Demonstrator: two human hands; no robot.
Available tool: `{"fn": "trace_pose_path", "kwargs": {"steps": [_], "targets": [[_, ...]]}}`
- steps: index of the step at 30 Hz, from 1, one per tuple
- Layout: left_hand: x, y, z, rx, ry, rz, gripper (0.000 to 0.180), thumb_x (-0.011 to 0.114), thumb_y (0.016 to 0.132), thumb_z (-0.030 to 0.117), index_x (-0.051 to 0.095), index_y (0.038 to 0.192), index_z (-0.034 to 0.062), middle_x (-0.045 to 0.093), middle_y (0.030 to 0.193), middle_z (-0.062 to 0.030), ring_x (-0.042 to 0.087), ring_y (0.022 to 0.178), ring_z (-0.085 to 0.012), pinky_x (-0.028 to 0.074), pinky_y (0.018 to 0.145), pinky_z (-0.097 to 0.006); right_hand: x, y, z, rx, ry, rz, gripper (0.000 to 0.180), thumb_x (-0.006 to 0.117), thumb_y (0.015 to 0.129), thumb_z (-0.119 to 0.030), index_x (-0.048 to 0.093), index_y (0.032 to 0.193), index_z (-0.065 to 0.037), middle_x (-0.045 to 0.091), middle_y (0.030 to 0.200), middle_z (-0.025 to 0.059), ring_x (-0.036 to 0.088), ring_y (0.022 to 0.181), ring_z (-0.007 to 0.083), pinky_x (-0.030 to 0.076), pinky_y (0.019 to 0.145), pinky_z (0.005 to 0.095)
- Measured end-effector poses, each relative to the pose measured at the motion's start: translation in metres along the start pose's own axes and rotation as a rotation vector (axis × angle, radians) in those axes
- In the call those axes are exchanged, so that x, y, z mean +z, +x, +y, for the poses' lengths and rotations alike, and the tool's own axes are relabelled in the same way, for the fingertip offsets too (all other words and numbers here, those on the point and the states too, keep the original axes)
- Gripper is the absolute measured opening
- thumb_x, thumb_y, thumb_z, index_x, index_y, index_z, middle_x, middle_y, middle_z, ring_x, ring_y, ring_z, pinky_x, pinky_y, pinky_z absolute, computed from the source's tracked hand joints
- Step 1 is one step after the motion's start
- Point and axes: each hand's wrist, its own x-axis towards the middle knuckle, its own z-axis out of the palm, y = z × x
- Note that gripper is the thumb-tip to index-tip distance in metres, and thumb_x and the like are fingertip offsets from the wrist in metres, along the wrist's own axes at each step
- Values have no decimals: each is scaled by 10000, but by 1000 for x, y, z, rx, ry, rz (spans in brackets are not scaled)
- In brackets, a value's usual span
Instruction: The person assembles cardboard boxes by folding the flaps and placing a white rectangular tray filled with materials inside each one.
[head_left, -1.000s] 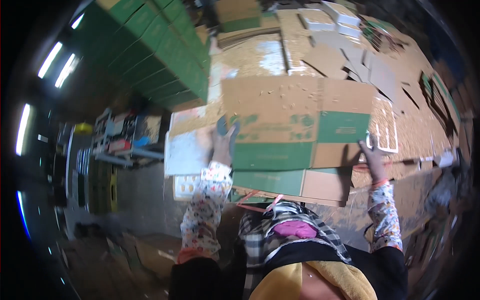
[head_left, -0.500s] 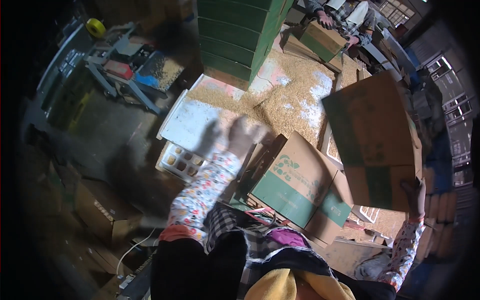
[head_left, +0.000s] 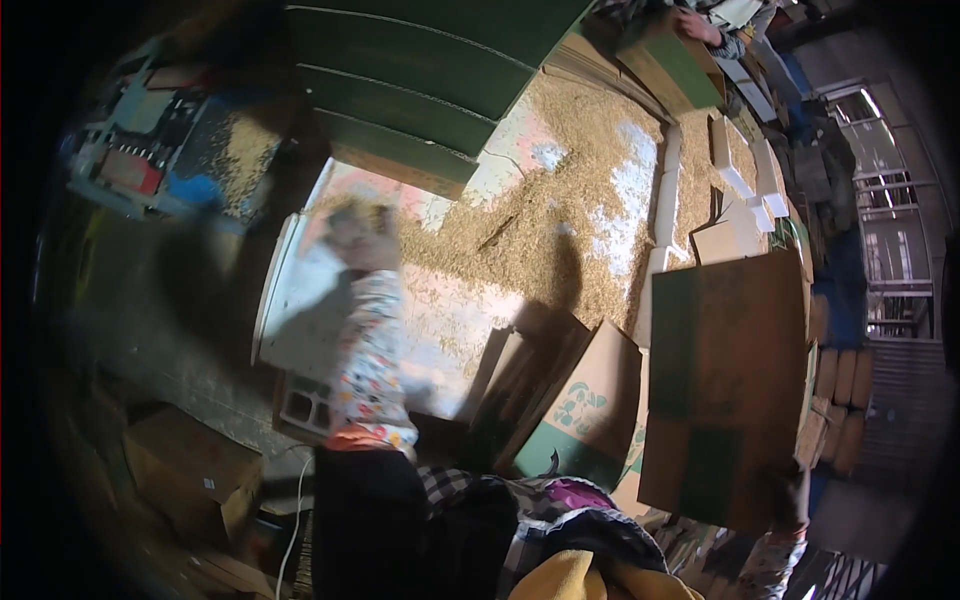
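Observation:
My right hand [head_left: 790, 497] grips the lower right corner of a brown and green cardboard box [head_left: 735, 375], held up at my right with its broad side toward me. My left hand [head_left: 362, 240] is stretched far out over the table's pale surface [head_left: 310, 300], beside loose tan shavings or husks [head_left: 545, 215]. Motion smears its fingers, so I cannot see whether they hold anything. Between my arms, folded cardboard boxes [head_left: 580, 420] with green print lean together.
Stacked green cardboard boxes [head_left: 400, 85] rise at the table's far left. A white tray [head_left: 300, 405] shows beside my left forearm. Another person's hand [head_left: 700, 27] rests by a green and brown box [head_left: 672, 65] at the far right. A brown box [head_left: 190, 465] stands at lower left.
My left hand has moved left and farther out over the table. The box in my right hand has come lower and more upright. The whole view has shifted too.

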Motion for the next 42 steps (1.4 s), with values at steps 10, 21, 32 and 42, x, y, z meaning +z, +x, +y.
{"fn": "trace_pose_path", "kwargs": {"steps": [10, 21, 32, 42], "targets": [[-44, -83, 181, -151, -772, -611, 594, 534, 883, 392, 367, 1345, 60, 346, 1341, -281, 352, 1226, -436, 309, 1016, -522, 196, 257, -162, -62, 382, -159, 264, 625, 848, -140, 622, 1032, 50, 659, 902, 93, 632, 807, 152, 510, 728, 258], [-94, -82, 53, 382, -426, -490, 597, 583, 798, 291, 417, 1283, -14, 400, 1315, -196, 336, 1257, -374, 215, 1071, -525, 217, 377, -36, -26, 162, -103, 314, 715, 772, -161, 660, 1028, 10, 686, 904, 95, 650, 784, 163, 527, 726, 288], [-210, -111, 190, 520, -977, -625, 597, 670, 781, 325, 450, 1265, 54, 393, 1289, -210, 365, 1182, -386, 260, 1024, -518, 43, 233, -74, -410, 242, 293, 302, 688, 811, -147, 632, 1036, 45, 672, 926, 66, 622, 822, 131, 497, 740, 256], [-309, -171, 209, 936, -387, -812, 672, 567, 793, 563, 518, 1250, 72, 427, 1321, -216, 329, 1294, -335, 121, 1067, -586, -99, 26, -45, -635, -160, 39, 266, 708, 747, -132, 625, 956, 10, 634, 780, 75, 561, 732, 109, 461, 678, 296]]}}
